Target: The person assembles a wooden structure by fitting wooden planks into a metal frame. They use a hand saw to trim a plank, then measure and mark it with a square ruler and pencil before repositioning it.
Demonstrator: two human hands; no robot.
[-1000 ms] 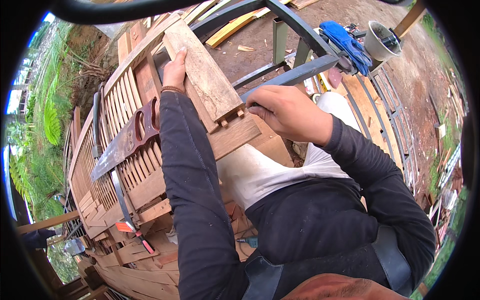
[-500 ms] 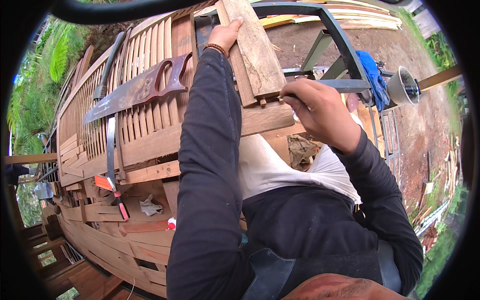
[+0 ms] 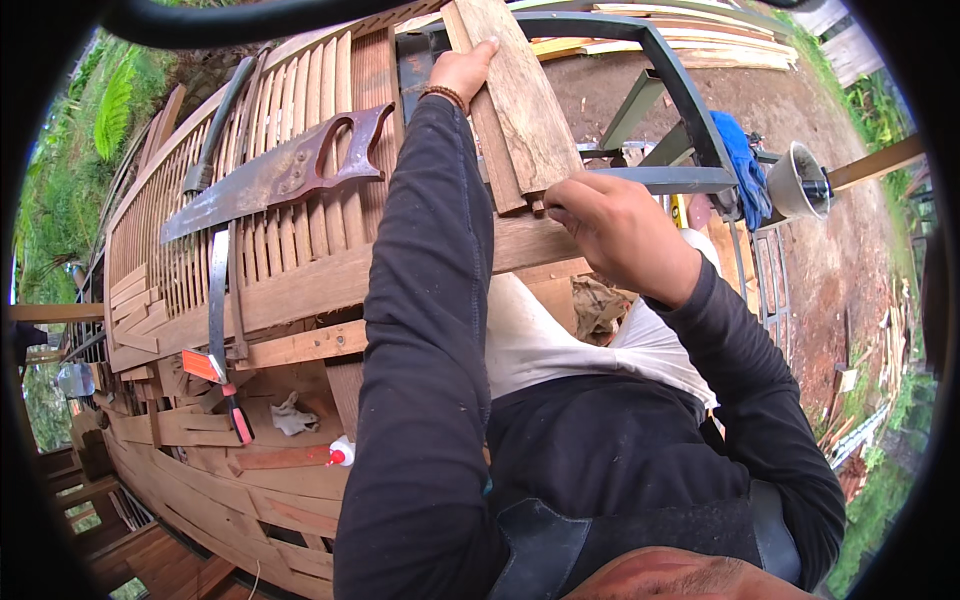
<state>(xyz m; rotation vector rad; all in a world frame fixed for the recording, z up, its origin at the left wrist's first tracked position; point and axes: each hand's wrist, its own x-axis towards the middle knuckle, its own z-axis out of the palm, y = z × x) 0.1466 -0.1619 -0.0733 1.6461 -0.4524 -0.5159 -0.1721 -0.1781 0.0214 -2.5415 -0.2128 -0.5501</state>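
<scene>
My left hand (image 3: 464,72) grips the edge of a pale wooden board (image 3: 525,110), its thumb on the upper face. A narrower, browner board (image 3: 497,155) lies under that board's left side. A small wooden peg (image 3: 538,206) sticks out of the pale board's near end. Fingers pinched, my right hand (image 3: 635,240) is right beside the peg; whatever the fingertips hold is hidden. Both boards rest on a slatted wooden panel's broad rail (image 3: 300,285). Left of my left arm, a handsaw (image 3: 280,175) with a brown handle lies across the slats.
A dark-handled tool (image 3: 215,130) and a metal bar with a red-and-black handle (image 3: 238,418) lie on the left. Below are a crumpled cloth (image 3: 294,414) and a white red-capped bottle (image 3: 342,452). A dark metal frame (image 3: 690,95), blue cloth (image 3: 738,165) and grey bucket (image 3: 797,180) stand right.
The view has shifted slightly. My right hand has moved a little left along the board's near end, closer to the remaining visible peg. My left hand keeps its hold on the board.
</scene>
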